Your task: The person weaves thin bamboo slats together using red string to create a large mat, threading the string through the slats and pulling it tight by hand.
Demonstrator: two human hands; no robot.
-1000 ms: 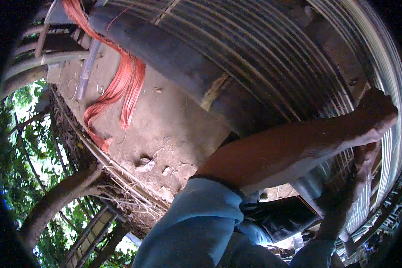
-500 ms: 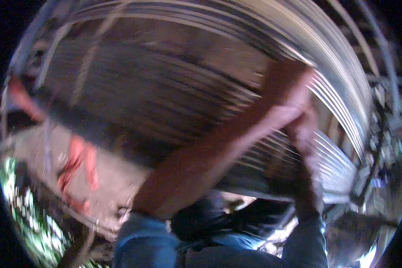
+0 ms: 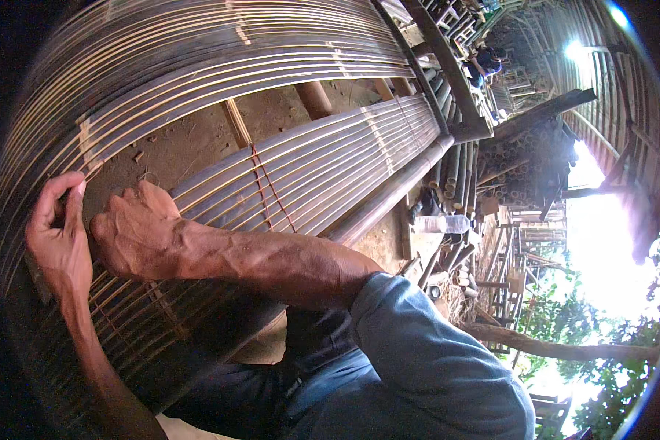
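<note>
A long panel of dark slats [image 3: 227,77] with pale edges spans the upper left. A lower band of similar slats [image 3: 330,158] lies nearer me, crossed by reddish-brown cord [image 3: 260,183]. My left hand [image 3: 60,231] is at the near left, thumb and fingers pinched beside the pale cross strip [image 3: 88,143] at a slat end; what they grip is too small to tell. Close beside it, my right hand [image 3: 139,233] is closed, knuckles up, over the gap between the bands. A thin strand shows at its knuckles; the fingers' undersides are hidden.
A thick round pole [image 3: 396,187] edges the lower band, meeting a dark beam [image 3: 447,62] at the far corner. Beyond are a clear plastic bottle [image 3: 444,224], stacked bamboo poles [image 3: 458,172] and a crooked log [image 3: 557,345]. A person [image 3: 484,66] is far back.
The view has swung and sharpened from a blur. My hands, before at the right of the picture over the slats, now appear close together at its left.
</note>
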